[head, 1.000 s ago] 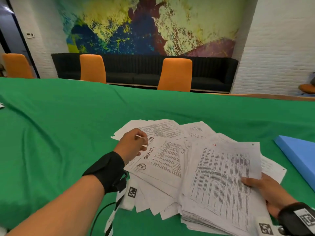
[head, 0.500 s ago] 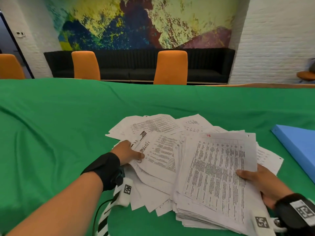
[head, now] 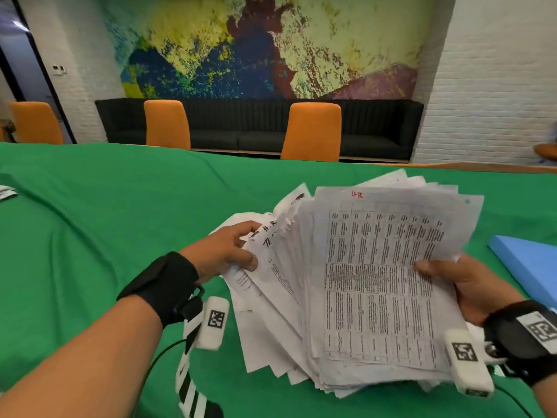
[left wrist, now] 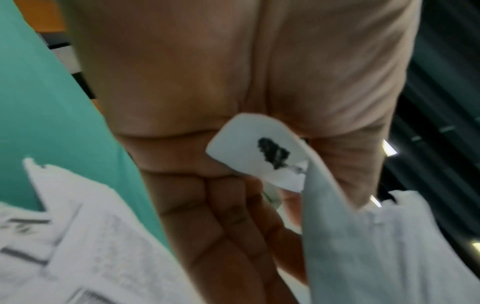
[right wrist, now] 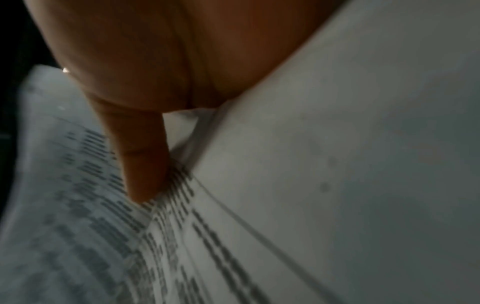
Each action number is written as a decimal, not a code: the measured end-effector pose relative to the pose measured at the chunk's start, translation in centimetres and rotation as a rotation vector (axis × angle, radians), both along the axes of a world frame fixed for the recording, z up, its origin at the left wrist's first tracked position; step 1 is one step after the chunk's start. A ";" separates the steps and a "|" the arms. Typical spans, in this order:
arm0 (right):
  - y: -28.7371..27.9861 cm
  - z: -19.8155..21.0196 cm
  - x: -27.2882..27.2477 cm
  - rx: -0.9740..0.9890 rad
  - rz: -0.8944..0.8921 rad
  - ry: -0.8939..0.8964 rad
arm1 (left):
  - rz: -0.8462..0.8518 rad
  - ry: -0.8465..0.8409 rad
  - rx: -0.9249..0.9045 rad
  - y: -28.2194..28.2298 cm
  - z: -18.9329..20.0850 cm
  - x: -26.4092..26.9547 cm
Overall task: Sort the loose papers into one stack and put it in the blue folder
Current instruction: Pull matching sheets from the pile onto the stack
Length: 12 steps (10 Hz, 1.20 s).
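A thick, uneven pile of printed papers [head: 376,282] is tilted up off the green table, its far edge raised and its near edge down by the cloth. My left hand [head: 232,251] grips the pile's left edge, thumb on top and fingers curled behind. My right hand [head: 452,282] holds the right edge, thumb pressed on the top sheet. In the left wrist view the left hand [left wrist: 233,205] pinches sheets of paper [left wrist: 363,246]. In the right wrist view the thumb [right wrist: 140,160] lies on the printed paper [right wrist: 182,236]. The blue folder [head: 530,263] lies shut at the right.
The green cloth-covered table [head: 105,236] stretches left and ahead. Several orange chairs [head: 312,131] stand at its far side before a black sofa [head: 259,128]. A small white item [head: 6,193] lies at the far left edge.
The papers lay spread flat a second ago. My left hand slid in from the left, gathered the loose sheets against the stack, and both hands have tilted the whole pile up.
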State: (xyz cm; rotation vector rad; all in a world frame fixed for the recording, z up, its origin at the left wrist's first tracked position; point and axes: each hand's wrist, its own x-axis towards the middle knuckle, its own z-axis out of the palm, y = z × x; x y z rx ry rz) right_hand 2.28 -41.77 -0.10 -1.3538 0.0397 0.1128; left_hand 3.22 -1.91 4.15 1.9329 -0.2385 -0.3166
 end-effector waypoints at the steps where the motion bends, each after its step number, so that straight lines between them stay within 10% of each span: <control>1: 1.6 0.9 0.4 0.007 0.059 -0.089 | -0.072 -0.036 -0.044 -0.4 1.6 -0.6; 4: 4.8 2.1 0.8 -0.066 0.212 -0.176 | -0.033 -0.175 -0.086 -2.7 3.1 -2.1; 6: 5.4 3.7 0.4 -0.115 0.253 -0.258 | 0.516 -0.030 -0.433 -2.1 3.8 -2.5; 9: 6.2 5.4 0.7 0.027 -0.062 -0.513 | 0.068 -0.002 -0.951 -2.0 1.2 -0.4; 12: 6.9 2.1 0.0 -0.105 -0.043 -0.476 | 0.217 -0.254 -0.458 -5.5 -2.0 -0.1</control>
